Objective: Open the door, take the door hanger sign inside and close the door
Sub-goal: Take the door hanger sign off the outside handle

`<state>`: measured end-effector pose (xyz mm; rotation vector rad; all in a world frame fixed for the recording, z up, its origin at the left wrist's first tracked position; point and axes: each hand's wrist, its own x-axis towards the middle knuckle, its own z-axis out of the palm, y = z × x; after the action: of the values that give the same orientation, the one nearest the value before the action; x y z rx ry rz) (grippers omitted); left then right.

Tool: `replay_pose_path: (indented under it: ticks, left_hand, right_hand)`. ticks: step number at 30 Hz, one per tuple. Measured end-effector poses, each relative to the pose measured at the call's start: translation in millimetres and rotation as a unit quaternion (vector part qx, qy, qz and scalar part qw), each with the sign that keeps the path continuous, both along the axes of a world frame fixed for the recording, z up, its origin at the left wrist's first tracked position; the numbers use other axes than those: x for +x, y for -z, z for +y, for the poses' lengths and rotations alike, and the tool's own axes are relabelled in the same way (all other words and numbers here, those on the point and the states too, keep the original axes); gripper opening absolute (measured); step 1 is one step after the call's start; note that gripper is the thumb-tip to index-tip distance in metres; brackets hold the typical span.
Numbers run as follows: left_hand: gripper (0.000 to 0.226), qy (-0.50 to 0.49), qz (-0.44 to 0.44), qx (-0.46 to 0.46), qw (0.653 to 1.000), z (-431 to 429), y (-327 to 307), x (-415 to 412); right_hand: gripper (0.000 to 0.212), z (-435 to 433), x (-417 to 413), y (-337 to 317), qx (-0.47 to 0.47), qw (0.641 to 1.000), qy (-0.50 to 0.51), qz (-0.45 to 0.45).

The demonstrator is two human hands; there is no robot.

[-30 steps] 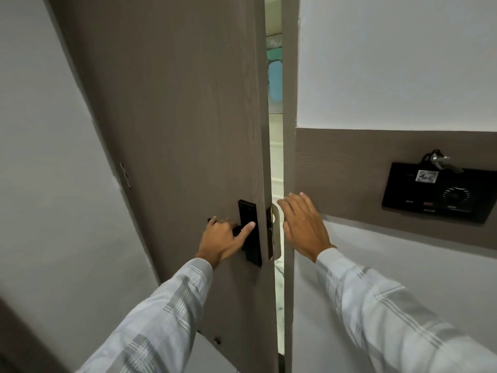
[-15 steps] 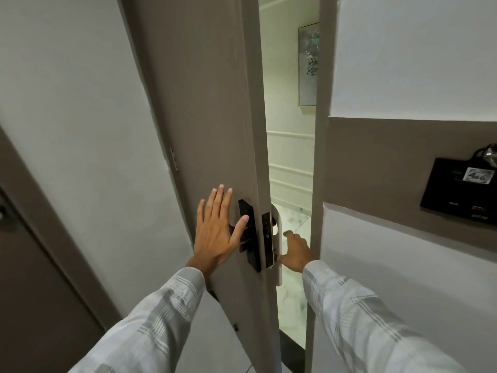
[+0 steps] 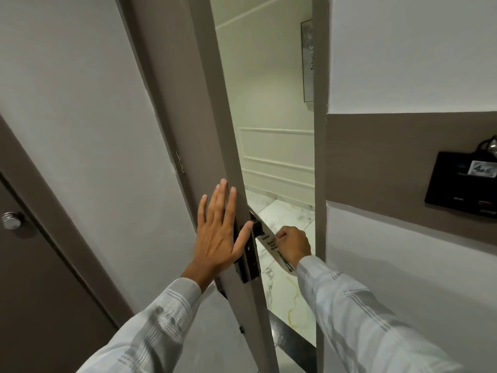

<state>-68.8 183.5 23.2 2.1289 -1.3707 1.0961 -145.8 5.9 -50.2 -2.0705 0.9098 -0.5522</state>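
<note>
The taupe door (image 3: 188,109) stands partly open, swung inward, its edge facing me. My left hand (image 3: 220,232) lies flat and open against the door's inner face, thumb by the black lock plate (image 3: 246,265). Through the gap, my right hand (image 3: 293,244) is closed on the white door hanger sign (image 3: 271,242), which still hangs on the outer handle and is tilted toward me. Printed text shows on the sign; its lower part is hidden by my hand and sleeve.
The door frame post (image 3: 320,157) bounds the gap on the right. A black key-card panel (image 3: 460,184) sits on the right wall. A second door with a round knob (image 3: 10,220) is at the left. Marble floor (image 3: 285,292) and a corridor wall lie beyond.
The door has swung wider open. My left hand went from gripping the handle to lying flat on the door. My right hand reached through the gap and closed on the sign.
</note>
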Motion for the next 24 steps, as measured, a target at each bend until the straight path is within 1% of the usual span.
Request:
replay_pose_path:
  ticks: [4, 9, 11, 13, 15, 16, 17, 18, 19, 20, 21, 22, 23, 24]
  left_hand:
    - [0.073, -0.008, -0.004, 0.003, 1.000, 6.5, 1.4, 0.6]
    - [0.074, 0.010, 0.020, -0.013, 1.000, 11.1, 2.1, -9.4]
    - [0.073, 0.032, 0.021, -0.032, 0.999, 12.0, 8.3, -18.1]
    - [0.070, 0.082, 0.012, -0.035, 0.996, 8.9, 21.1, -33.1]
    - [0.066, 0.142, 0.021, -0.013, 0.990, 0.3, 45.5, -57.9]
    - [0.061, 0.170, 0.044, 0.003, 0.984, -4.3, 60.7, -70.9]
    - [0.054, 0.197, 0.091, 0.015, 0.976, -9.2, 77.2, -85.7]
    - [0.047, 0.214, 0.162, 0.015, 0.963, -13.4, 92.5, -101.1]
    - [0.039, 0.208, 0.248, 0.002, 0.946, -14.6, 103.9, -110.2]
    - [0.033, 0.199, 0.343, -0.008, 0.918, -19.1, 113.8, -121.3]
    - [0.028, 0.193, 0.436, -0.004, 0.879, -25.8, 125.8, -137.7]
    - [0.025, 0.188, 0.521, 0.010, 0.832, -32.4, 135.2, -153.5]
    - [0.026, 0.186, 0.596, 0.019, 0.781, -37.2, 140.5, -162.9]
    - [0.028, 0.194, 0.649, 0.040, 0.734, -45.5, 149.2, -178.3]
  right_hand:
    - [0.024, 0.5, 14.5, -12.1, -0.031, 0.999, -0.012, -0.011]
    - [0.014, 3.5, 21.9, -15.7, -0.073, 0.997, 0.032, -0.008]
    - [0.014, 3.7, 13.2, -15.2, -0.079, 0.995, 0.054, -0.009]
    - [0.018, 5.1, -8.4, -10.7, -0.094, 0.993, 0.066, -0.021]
    - [0.018, 10.7, -42.8, 3.1, -0.130, 0.989, 0.068, -0.029]
    - [0.013, 14.8, -63.1, 12.3, -0.166, 0.984, 0.063, -0.028]
    - [0.008, 18.7, -87.9, 23.8, -0.210, 0.976, 0.060, -0.016]
    - [0.006, 22.8, -114.9, 36.1, -0.255, 0.965, 0.064, -0.009]
    - [0.006, 28.7, -137.4, 46.6, -0.301, 0.951, 0.069, -0.014]
    - [0.008, 32.8, -162.7, 57.4, -0.349, 0.933, 0.088, -0.008]
    - [0.014, 36.9, -192.8, 69.1, -0.385, 0.916, 0.110, 0.017]
    - [0.018, 41.4, -222.2, 82.0, -0.417, 0.900, 0.116, 0.044]
    - [0.020, 47.5, -243.7, 92.8, -0.447, 0.886, 0.100, 0.072]
    - [0.020, 54.4, -270.2, 102.7, -0.462, 0.875, 0.083, 0.117]
